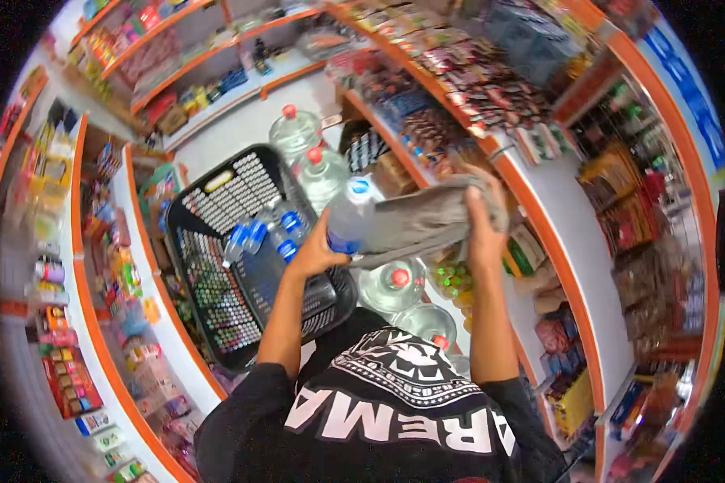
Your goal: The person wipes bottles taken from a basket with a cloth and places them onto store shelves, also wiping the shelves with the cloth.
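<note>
My left hand (321,248) grips a clear plastic bottle (353,219) with a blue label. The end of the bottle that faces me is pale with a blue mark. My right hand (485,227) is closed on a grey-brown cloth (419,221), which stretches across to the bottle and touches or hangs beside it; motion blur hides exactly how they meet. Below and left of my left hand stands a black plastic basket (187,211) with perforated walls. Several small water bottles (285,232) with blue labels lie inside it.
Large water jugs with red caps stand on the floor, one jug (393,283) below the cloth and another jug (294,131) behind the basket. Orange-edged shelves with packaged goods close in on both sides, such as the right shelf (552,217) and left shelf (157,322).
</note>
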Demonstrator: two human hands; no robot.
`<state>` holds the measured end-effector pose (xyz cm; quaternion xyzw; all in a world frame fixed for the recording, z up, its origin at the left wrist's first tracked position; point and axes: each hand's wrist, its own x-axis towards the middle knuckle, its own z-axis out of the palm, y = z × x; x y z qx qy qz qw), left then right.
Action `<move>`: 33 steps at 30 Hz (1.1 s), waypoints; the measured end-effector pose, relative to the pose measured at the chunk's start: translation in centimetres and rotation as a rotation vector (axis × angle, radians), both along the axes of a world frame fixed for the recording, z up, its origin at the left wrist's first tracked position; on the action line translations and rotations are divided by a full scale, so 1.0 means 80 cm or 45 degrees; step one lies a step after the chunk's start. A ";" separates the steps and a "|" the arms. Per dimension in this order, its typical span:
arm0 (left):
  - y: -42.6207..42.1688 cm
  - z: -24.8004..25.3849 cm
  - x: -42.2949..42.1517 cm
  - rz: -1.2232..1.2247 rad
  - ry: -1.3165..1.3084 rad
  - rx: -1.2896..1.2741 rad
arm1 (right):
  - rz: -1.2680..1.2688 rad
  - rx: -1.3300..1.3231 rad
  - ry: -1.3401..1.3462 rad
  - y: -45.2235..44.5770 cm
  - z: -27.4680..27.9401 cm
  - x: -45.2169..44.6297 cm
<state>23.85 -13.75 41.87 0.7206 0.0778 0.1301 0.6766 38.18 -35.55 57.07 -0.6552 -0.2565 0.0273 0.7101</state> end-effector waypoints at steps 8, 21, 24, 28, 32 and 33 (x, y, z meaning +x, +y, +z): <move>-0.093 0.084 0.062 -0.146 -0.097 0.474 | -0.062 -0.152 0.044 -0.031 0.004 -0.013; -0.160 0.152 0.131 -0.590 -0.278 -0.076 | -0.496 -0.034 -0.444 -0.130 0.058 0.000; -0.168 0.223 0.158 -0.738 -0.436 0.058 | -0.783 -0.210 -0.751 -0.187 0.113 0.009; -0.200 0.362 0.189 -0.957 -0.613 -0.261 | -1.413 -0.099 -1.435 -0.281 0.225 0.027; -0.247 0.496 0.243 -0.950 -0.873 -0.066 | -1.812 -0.068 -1.564 -0.370 0.309 0.056; -0.262 0.518 0.261 -0.915 -1.025 -0.009 | -1.979 -0.259 -1.634 -0.393 0.323 0.065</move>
